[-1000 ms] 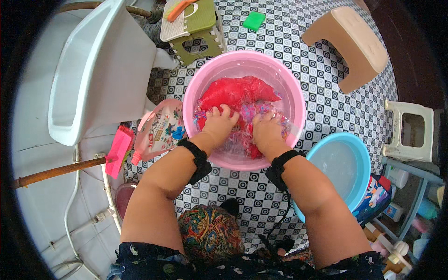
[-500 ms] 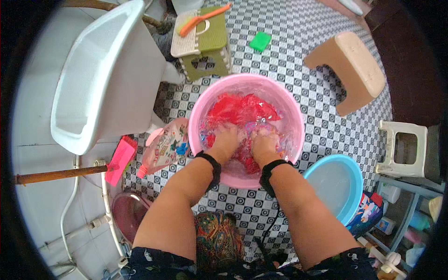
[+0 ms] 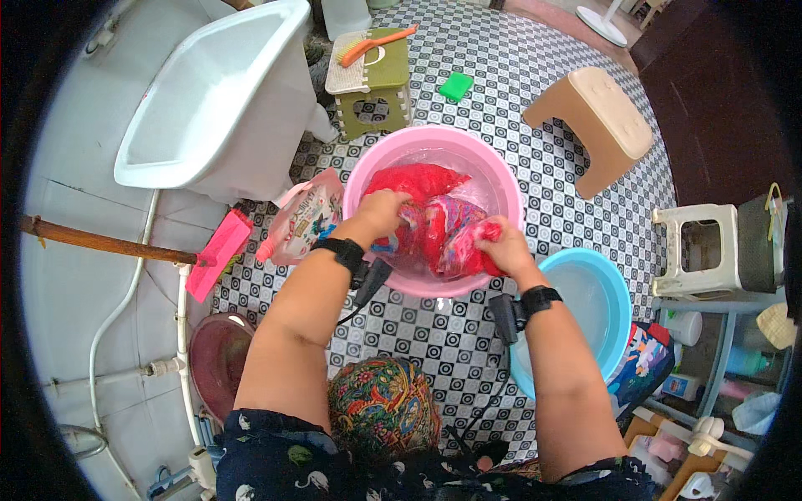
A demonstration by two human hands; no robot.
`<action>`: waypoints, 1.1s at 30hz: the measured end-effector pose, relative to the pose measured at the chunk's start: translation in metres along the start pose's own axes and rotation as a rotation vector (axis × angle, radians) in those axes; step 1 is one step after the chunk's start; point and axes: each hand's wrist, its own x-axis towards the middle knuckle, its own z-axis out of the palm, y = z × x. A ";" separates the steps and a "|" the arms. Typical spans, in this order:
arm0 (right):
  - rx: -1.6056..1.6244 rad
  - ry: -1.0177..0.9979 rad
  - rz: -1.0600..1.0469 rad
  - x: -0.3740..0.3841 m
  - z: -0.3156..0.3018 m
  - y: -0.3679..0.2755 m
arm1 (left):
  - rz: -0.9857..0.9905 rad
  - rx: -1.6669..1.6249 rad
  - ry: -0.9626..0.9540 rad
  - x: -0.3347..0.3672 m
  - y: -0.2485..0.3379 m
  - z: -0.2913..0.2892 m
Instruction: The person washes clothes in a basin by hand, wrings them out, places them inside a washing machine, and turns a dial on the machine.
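A black-and-white floor point(image 3: 468, 334) runs all around the pink tub point(image 3: 353, 179), tight little squares with ringed dots, and far to the tub's left climbs a wall point(image 3: 75, 292) of smooth, pale tiles. Against it leans a broom point(image 3: 219, 255), rough wooden stick, bright pink plastic head. Up and left of the tub, a big white sink point(image 3: 259, 125), glossy and flared at the rim; down and left, a rounded dark red bucket point(image 3: 213, 359). Just beside the tub lies a crinkly, clear pouch point(image 3: 305, 217). Above it, a boxy green-and-cream stool point(image 3: 376, 104) carries an orange brush point(image 3: 376, 46).

And inside the tub, water and a wet cloth point(image 3: 418, 178), nubbly plain red at the back, patterned and folded in front! The left hand point(image 3: 383, 213) is curled tight over its left side; the right hand point(image 3: 505, 248) pinches a bunched red end near the tub's right rim. Beyond the tub sits a flat green sponge point(image 3: 456, 86). Right of the tub, a round blue basin point(image 3: 618, 317) of cloudy water, an arched beige stool point(image 3: 614, 117), then a square-holed white stool point(image 3: 697, 250) and a grey-barred rack point(image 3: 720, 351).
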 end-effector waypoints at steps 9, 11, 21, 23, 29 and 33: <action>0.529 0.155 0.010 -0.034 -0.066 -0.073 | -0.298 -0.782 0.160 -0.048 0.034 -0.042; 0.732 0.160 0.025 -0.032 -0.067 -0.078 | -0.480 -1.337 0.240 -0.050 0.035 -0.039; -0.403 0.193 -0.095 -0.026 -0.023 -0.080 | -0.485 -0.509 0.116 -0.032 0.014 -0.004; -0.363 0.214 -0.313 -0.022 -0.003 -0.068 | -0.496 -0.288 0.031 -0.024 0.020 0.007; -0.531 -0.185 -0.203 -0.009 0.030 -0.041 | -0.212 0.040 -0.141 -0.021 0.049 0.013; -0.609 -0.246 -0.107 0.005 0.049 -0.037 | -0.170 -0.096 -0.241 -0.012 0.027 0.038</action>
